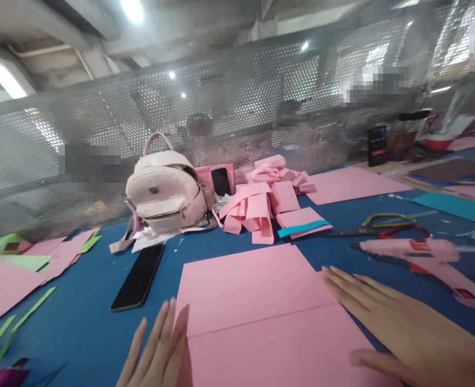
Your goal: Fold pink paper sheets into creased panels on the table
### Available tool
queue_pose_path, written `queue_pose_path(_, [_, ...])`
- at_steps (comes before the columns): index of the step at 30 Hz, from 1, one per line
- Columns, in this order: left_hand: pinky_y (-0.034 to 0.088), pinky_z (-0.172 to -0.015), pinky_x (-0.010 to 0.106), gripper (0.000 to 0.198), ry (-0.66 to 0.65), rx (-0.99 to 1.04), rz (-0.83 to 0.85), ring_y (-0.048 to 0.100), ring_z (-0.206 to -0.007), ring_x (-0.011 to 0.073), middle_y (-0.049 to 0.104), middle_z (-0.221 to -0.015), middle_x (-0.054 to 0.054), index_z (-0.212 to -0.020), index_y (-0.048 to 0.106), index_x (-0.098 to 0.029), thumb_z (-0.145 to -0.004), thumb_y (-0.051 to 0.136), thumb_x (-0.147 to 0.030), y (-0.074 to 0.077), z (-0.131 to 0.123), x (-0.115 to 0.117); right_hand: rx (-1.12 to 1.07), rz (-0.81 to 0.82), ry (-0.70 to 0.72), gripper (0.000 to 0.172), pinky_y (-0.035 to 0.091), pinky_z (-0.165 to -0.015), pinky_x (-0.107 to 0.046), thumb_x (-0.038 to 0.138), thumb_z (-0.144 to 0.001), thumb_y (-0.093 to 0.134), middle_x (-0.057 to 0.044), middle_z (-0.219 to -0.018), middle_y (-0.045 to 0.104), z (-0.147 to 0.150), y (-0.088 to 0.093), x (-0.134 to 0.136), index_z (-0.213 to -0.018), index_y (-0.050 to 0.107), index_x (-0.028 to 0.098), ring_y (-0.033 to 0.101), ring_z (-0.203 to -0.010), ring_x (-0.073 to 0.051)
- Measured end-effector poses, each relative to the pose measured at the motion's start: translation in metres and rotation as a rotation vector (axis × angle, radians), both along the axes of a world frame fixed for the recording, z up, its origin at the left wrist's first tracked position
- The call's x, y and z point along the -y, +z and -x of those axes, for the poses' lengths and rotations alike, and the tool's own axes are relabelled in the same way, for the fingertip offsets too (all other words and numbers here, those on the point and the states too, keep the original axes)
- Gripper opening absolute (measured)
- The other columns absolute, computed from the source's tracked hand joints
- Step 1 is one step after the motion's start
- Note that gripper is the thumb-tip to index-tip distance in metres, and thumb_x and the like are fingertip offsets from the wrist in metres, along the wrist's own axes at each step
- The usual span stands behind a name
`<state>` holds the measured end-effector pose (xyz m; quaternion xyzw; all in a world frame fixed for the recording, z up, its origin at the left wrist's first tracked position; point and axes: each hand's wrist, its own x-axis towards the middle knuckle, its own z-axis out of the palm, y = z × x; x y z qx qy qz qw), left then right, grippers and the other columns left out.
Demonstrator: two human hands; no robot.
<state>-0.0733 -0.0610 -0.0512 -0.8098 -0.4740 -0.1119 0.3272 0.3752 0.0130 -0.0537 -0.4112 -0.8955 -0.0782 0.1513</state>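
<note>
Two pink sheets of paper (261,344) lie overlapped on the blue table, one edge crossing the other in a slanting line. My left hand (157,349) is at their left edge, fingers stretched out and slightly apart, with the palm cut off by the bottom of the view. Over the right edge lies my right hand (398,317), flat and open, fingertips at the seam between the sheets and thumb resting on the nearer one. Neither hand grips anything. A pink glue gun (418,252) rests on its side beyond my right hand, beside scissors (374,228) with yellow and red handles.
A black phone (138,277) lies left of the sheets, before a cream backpack (165,188). Pink folded paper pieces (253,209) are heaped at the back. Pink and green paper scraps (56,252) lie at far left. A perforated metal screen (237,102) runs behind the table.
</note>
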Motion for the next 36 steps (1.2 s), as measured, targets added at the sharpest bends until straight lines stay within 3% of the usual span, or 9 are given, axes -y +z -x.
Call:
queue_pose_path(3, [0.01, -0.12, 0.053, 0.082, -0.074, -0.045, 0.032, 0.027, -0.146, 0.0406, 0.037, -0.156, 0.022, -0.155, 0.03, -0.011, -0.092, 0.048, -0.06, 0.033, -0.014, -0.022, 0.062, 0.16, -0.045, 0.085, 0.054, -0.096, -0.058, 0.068, -0.086, 0.056, -0.009, -0.155, 0.036, 0.015, 0.024, -0.008, -0.156, 0.023, 0.033, 0.049, -0.131, -0.042])
queue_pose_path(5, [0.019, -0.118, 0.049, 0.074, -0.103, -0.001, 0.09, 0.035, -0.144, 0.0364, 0.039, -0.156, 0.018, -0.153, 0.034, -0.014, -0.093, 0.055, -0.051, 0.046, -0.035, -0.035, 0.093, 0.255, -0.037, 0.082, 0.047, -0.104, -0.06, 0.065, -0.088, 0.056, -0.011, -0.158, 0.028, 0.037, 0.044, -0.014, -0.155, 0.03, 0.026, 0.04, -0.138, -0.042])
queue_pose_path(8, [0.04, -0.107, 0.043, 0.058, -0.241, 0.068, 0.35, 0.052, -0.132, 0.0301, 0.052, -0.147, 0.012, -0.145, 0.045, -0.015, -0.091, 0.059, -0.031, 0.053, -0.07, -0.049, 0.126, 0.343, 0.073, 0.07, 0.042, -0.109, -0.057, 0.047, -0.089, 0.064, -0.014, -0.153, 0.042, 0.074, 0.065, -0.022, -0.149, 0.044, 0.018, 0.044, -0.137, -0.038])
queue_pose_path(12, [0.052, -0.083, 0.035, 0.018, -0.193, 0.299, 0.581, 0.068, -0.094, 0.0231, 0.074, -0.106, 0.006, -0.098, 0.068, -0.019, -0.087, 0.056, -0.012, 0.058, -0.095, -0.057, 0.082, 0.348, 0.125, 0.04, 0.049, -0.1, -0.047, 0.032, -0.086, 0.071, -0.011, -0.128, 0.068, 0.099, 0.071, -0.03, -0.125, 0.067, 0.019, 0.064, -0.116, -0.032])
queue_pose_path(17, [0.049, -0.068, 0.034, 0.012, -0.162, 0.346, 0.615, 0.064, -0.078, 0.0229, 0.07, -0.084, 0.002, -0.083, 0.064, -0.021, -0.089, 0.066, -0.032, 0.065, -0.097, -0.059, 0.062, 0.301, 0.155, 0.033, 0.05, -0.086, -0.041, 0.039, -0.083, 0.073, -0.008, -0.11, 0.072, 0.1, 0.065, -0.038, -0.11, 0.07, 0.021, 0.067, -0.102, -0.03])
queue_pose_path(21, [0.048, -0.071, 0.036, 0.003, -0.161, 0.262, 0.584, 0.065, -0.079, 0.0248, 0.071, -0.084, 0.004, -0.087, 0.067, -0.019, -0.086, 0.065, -0.018, 0.063, -0.096, -0.059, 0.076, 0.303, 0.184, 0.028, 0.049, -0.077, -0.034, 0.037, -0.082, 0.073, -0.007, -0.103, 0.072, 0.104, 0.067, -0.04, -0.105, 0.071, 0.021, 0.067, -0.096, -0.027])
queue_pose_path(23, [0.048, -0.073, 0.036, 0.015, -0.156, 0.234, 0.6, 0.067, -0.082, 0.0258, 0.073, -0.088, 0.006, -0.096, 0.07, -0.018, -0.087, 0.06, -0.013, 0.062, -0.094, -0.063, 0.07, 0.303, 0.193, 0.018, 0.047, -0.076, -0.032, 0.031, -0.089, 0.064, -0.006, -0.1, 0.073, 0.107, 0.071, -0.041, -0.102, 0.072, 0.021, 0.068, -0.094, -0.025])
queue_pose_path(28, [0.044, -0.068, 0.031, 0.021, -0.107, 0.272, 0.614, 0.069, -0.081, 0.0242, 0.074, -0.087, 0.005, -0.105, 0.072, -0.022, -0.091, 0.056, -0.018, 0.065, -0.086, -0.077, 0.077, 0.29, 0.161, 0.027, 0.044, -0.072, -0.029, 0.016, -0.094, 0.047, -0.005, -0.094, 0.075, 0.113, 0.08, -0.048, -0.095, 0.073, 0.02, 0.069, -0.089, -0.022])
queue_pose_path(36, [0.024, -0.056, 0.029, 0.015, 0.005, 0.329, 0.579, 0.062, -0.066, 0.0177, 0.068, -0.069, 0.003, -0.068, 0.065, -0.019, -0.082, 0.059, -0.02, 0.068, -0.095, -0.096, 0.092, 0.279, 0.089, 0.014, 0.036, -0.061, -0.026, 0.013, -0.078, 0.056, -0.005, -0.088, 0.072, 0.127, 0.083, -0.061, -0.08, 0.068, 0.019, 0.068, -0.083, -0.022])
